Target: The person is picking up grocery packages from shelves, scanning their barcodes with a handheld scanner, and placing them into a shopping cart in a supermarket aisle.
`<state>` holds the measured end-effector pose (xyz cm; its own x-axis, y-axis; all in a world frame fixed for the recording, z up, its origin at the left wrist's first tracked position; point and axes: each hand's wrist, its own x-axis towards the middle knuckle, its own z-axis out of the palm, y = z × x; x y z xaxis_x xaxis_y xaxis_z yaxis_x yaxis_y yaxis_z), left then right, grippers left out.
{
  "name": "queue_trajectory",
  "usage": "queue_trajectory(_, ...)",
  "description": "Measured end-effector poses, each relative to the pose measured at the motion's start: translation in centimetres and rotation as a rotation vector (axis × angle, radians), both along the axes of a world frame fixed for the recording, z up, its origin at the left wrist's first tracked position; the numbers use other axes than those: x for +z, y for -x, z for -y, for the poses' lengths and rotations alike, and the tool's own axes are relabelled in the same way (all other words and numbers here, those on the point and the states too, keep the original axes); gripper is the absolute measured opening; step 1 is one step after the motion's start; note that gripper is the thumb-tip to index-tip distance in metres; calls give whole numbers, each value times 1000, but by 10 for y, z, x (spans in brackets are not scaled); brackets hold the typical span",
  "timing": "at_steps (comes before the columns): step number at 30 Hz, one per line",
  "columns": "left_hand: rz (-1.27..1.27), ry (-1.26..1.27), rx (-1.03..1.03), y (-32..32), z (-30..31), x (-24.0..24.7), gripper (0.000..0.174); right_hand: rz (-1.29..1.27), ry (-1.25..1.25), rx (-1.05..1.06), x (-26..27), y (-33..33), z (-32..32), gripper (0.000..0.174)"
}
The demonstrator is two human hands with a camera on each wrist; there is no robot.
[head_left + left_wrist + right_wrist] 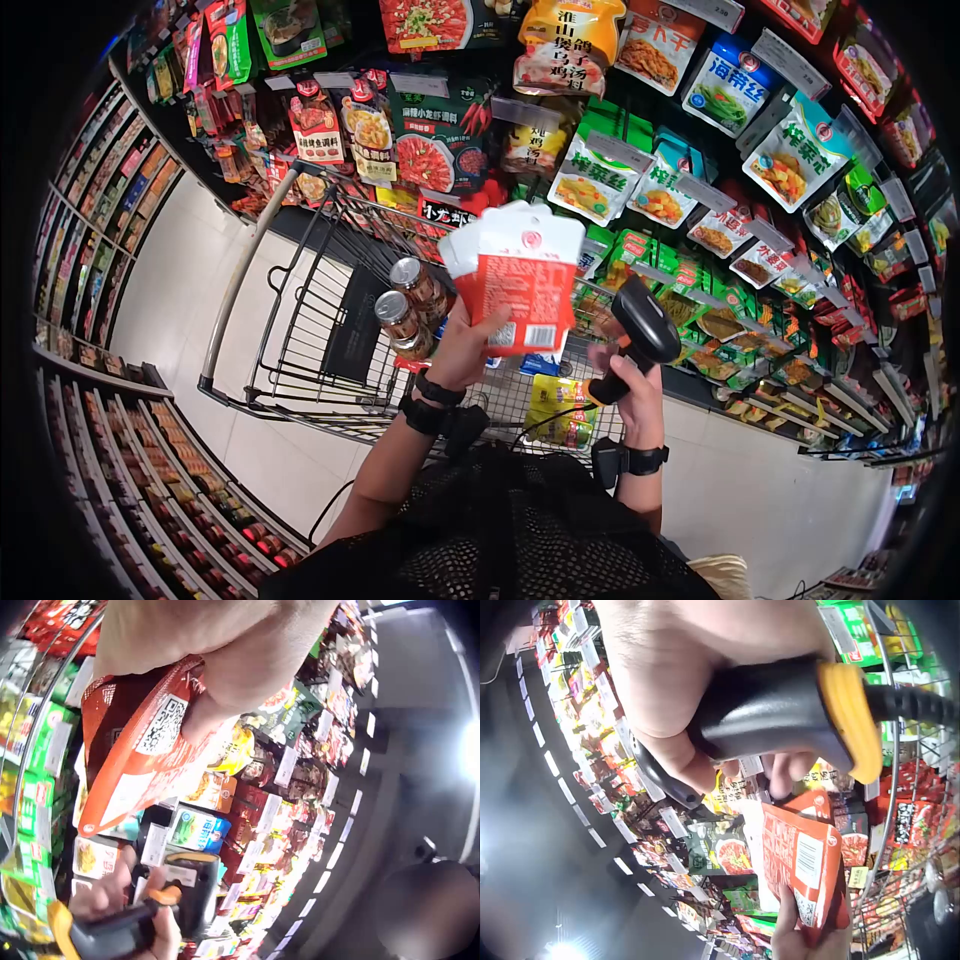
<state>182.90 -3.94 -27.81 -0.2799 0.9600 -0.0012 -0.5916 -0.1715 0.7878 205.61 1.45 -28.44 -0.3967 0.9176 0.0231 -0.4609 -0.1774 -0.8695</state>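
In the head view the left hand (462,350) grips several fanned red-and-white packets (528,285), their printed backs with a barcode turned up. To their right, the right hand (636,395) holds a black barcode scanner (645,322) by its handle. From the left wrist, the left hand (217,660) pinches the red packets (142,761), and the scanner (196,892) is below them in the right hand (112,896). The right wrist view shows the right hand (682,682) curled round the scanner handle (772,712), apart from the packets (799,855) and the left hand (806,937).
Beneath the hands stands a wire shopping cart (300,345) with lidded jars (402,318) and a yellow-green packet (560,410) inside. Shelves of hanging food packets (595,175) rise ahead and to the right. More shelving (180,480) lines the left side. A black cable (545,418) runs from the scanner.
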Motion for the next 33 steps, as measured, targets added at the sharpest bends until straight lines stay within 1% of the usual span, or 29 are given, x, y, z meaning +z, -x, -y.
queue_trajectory(1, 4, -3, 1, 1, -2, 0, 42, 6, 11, 95, 4, -6, 5, 43)
queue_trajectory(2, -5, -39, 49, 3, -6, -1, 42, 120, -52, 131, 3, -7, 10, 35)
queue_trajectory(3, -15, -74, 97, 4, -8, -2, 41, 208, -59, 158, 10, -5, 19, 27)
queue_trajectory(5, 14, -95, 98, 2, -11, -1, 42, 349, -44, 237, 1, -3, 30, 26)
queue_trajectory(8, 29, -83, 147, -2, -12, -4, 41, 375, -27, 284, -5, 7, 38, 26)
queue_trajectory(9, 24, -75, 117, -1, -12, -5, 39, 402, -42, 288, -6, 7, 38, 27)
queue_trajectory(10, 49, -69, 91, 1, -11, -5, 39, 371, 10, 304, -6, 5, 38, 34)
queue_trajectory(11, 70, -62, 67, 2, -9, -5, 39, 365, 4, 285, -6, 5, 38, 34)
queue_trajectory(12, 114, -72, 68, 1, -9, -7, 34, 228, -18, 181, -7, 7, 38, 38)
queue_trajectory(13, 136, -61, 46, 2, -9, -14, 36, 89, -45, 77, -9, 8, 37, 42)
queue_trajectory(14, 142, -42, 29, 1, -8, -18, 37, 0, 93, -17, -17, 5, 38, 49)
queue_trajectory(15, 145, -23, 9, -1, -5, -20, 38, -17, 108, -24, -16, 4, 33, 50)
queue_trajectory(17, 87, 45, -46, -12, 3, -21, 38, 86, 122, 138, -30, -2, 19, 52)
queue_trajectory(18, 68, 80, -50, -18, 2, -34, 36, 169, 67, 145, -11, 5, 22, 48)
queue_trajectory(19, 28, 56, -63, -27, 2, -38, 36, 214, -1, 170, -10, 13, 22, 43)
queue_trajectory(21, 157, 98, -100, -38, 5, -37, 33, 445, -113, 121, -25, 17, 20, 39)
queue_trajectory(22, 243, 109, -123, -38, 3, -39, 32, 426, 62, 133, -25, 12, 22, 39)
queue_trajectory(23, 291, 86, -149, -39, 0, -37, 35, 434, 61, 116, -26, 12, 24, 39)
queue_trajectory(25, 245, 168, -121, -38, 0, -46, 39, 339, -51, 17, -37, 13, 31, 38)
queue_trajectory(26, 216, 180, -113, -40, 1, -42, 37, 357, -66, -11, -46, 14, 33, 34)
queue_trajectory(27, 224, 180, -112, -42, -1, -45, 37, 365, -65, -9, -52, 10, 34, 34)
queue_trajectory(29, 218, 199, -40, -44, -2, -50, 35, 461, -105, -94, -47, 10, 40, 24)
queue_trajectory(30, 259, 188, -29, -46, -1, -50, 33, 478, -103, -120, -45, 9, 41, 22)
queue_trajectory(31, 244, 202, 8, -47, -1, -48, 33, 445, -28, -127, -35, 9, 44, 23)
queue_trajectory(33, 221, 185, 63, -47, -1, -57, 32, 443, -20, -154, -37, 5, 42, 20)
